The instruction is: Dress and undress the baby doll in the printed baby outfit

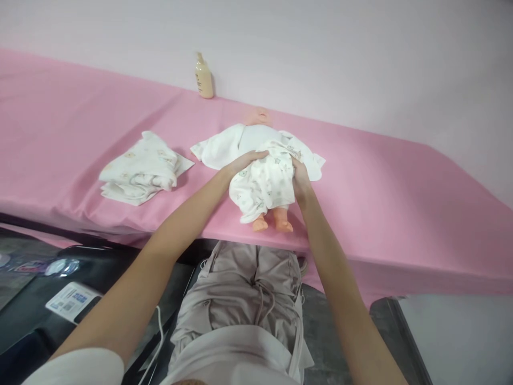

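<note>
A baby doll (260,117) lies on its back on the pink cloth, head toward the wall and bare feet toward me. It wears a white long-sleeved top (254,138) with the sleeves spread out to both sides. White printed baby pants (266,184) cover its hips and legs. At the waistband, my left hand (247,159) grips the left side of the pants, its thumb on top. Opposite it, my right hand (300,179) closes on the right side of the pants. Fabric hides some fingers of both hands.
Folded printed baby clothing (142,166) lies left of the doll. A yellowish pump bottle (204,79) stands by the wall. The pink tablecloth (393,203) hangs over the front edge. A black chair (96,262) at lower left bears a plastic bottle (62,267) and a labelled box (74,300).
</note>
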Action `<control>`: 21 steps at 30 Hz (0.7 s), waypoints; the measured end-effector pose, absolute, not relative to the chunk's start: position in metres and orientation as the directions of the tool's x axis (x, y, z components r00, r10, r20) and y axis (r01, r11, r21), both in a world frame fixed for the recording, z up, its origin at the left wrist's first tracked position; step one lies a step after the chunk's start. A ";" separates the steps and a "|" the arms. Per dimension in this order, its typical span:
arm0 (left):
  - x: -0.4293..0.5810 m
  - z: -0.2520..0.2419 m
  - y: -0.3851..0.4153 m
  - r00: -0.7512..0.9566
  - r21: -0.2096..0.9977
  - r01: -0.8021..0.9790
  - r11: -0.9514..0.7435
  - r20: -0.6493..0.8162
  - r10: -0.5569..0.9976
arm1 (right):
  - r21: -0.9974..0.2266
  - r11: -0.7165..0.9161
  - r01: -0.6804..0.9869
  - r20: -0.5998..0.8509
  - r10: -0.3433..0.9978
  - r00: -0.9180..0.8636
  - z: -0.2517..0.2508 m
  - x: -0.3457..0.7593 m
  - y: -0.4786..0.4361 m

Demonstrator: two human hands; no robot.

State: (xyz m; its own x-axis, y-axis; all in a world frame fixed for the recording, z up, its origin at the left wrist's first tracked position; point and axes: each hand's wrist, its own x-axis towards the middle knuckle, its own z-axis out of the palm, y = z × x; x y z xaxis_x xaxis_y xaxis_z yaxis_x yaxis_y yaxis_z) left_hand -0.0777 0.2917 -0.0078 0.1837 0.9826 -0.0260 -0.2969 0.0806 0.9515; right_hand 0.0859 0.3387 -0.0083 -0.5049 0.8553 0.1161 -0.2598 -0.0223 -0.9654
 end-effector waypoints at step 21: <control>-0.082 -0.007 0.292 0.302 0.976 -0.202 0.083 -0.018 0.953 | -0.916 -0.220 -0.335 0.073 0.730 -0.680 -0.004 0.096 0.342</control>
